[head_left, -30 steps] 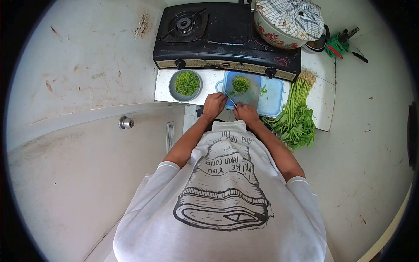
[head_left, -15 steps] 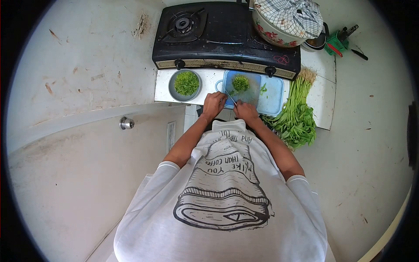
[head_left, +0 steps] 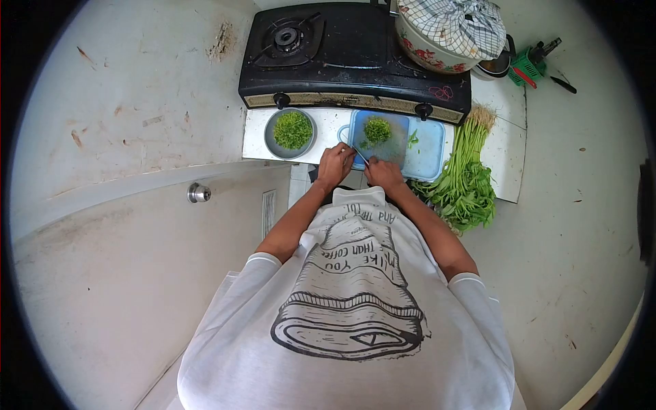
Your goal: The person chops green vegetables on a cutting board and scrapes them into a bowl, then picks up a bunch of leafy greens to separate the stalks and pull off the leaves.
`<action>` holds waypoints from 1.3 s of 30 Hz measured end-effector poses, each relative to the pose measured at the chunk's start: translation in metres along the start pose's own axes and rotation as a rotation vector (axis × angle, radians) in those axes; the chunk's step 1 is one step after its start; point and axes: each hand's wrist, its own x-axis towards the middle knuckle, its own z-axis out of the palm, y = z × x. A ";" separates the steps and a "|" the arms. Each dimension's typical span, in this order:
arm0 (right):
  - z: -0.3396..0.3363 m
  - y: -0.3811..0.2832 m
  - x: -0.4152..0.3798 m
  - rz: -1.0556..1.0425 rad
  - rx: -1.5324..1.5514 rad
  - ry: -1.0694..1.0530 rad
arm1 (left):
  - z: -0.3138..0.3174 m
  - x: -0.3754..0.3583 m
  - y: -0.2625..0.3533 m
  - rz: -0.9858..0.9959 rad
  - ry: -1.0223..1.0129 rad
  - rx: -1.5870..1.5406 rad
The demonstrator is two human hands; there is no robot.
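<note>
My right hand [head_left: 385, 173] is closed round a small knife [head_left: 361, 156] at the near edge of the blue cutting board [head_left: 393, 152]. Its blade slants up and left toward my left hand [head_left: 336, 162]. The fingers of my left hand are bent together by the board's lower left corner, close to the blade tip; what they pinch, if anything, is too small to make out. A mound of chopped greens [head_left: 376, 128] lies on the board's upper part, with a few bits below it. Further left, a grey bowl [head_left: 269, 142] holds more chopped greens.
A black gas stove [head_left: 348, 41] stands behind the board, bearing a cloth-covered flowered pot [head_left: 427, 49]. Right of the board lies a bunch of leafy stalks [head_left: 468, 171]. A green basket [head_left: 525, 70] with utensils sits at the far right. Walls flank both sides.
The knife blade and my fingers have shifted only slightly by the board's lower left corner. The bowl, the mound and the stalks stay where they were.
</note>
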 end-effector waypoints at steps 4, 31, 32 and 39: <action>0.001 0.002 -0.001 0.000 0.014 0.019 | 0.003 -0.003 -0.004 -0.009 -0.006 -0.017; 0.000 0.000 -0.005 -0.002 0.014 -0.010 | 0.006 0.000 -0.010 -0.093 -0.059 -0.096; 0.001 0.000 -0.006 -0.013 0.009 -0.008 | 0.005 0.000 -0.010 -0.094 -0.060 -0.092; 0.007 0.001 0.001 0.010 0.027 -0.029 | 0.003 -0.002 -0.009 -0.066 -0.044 -0.065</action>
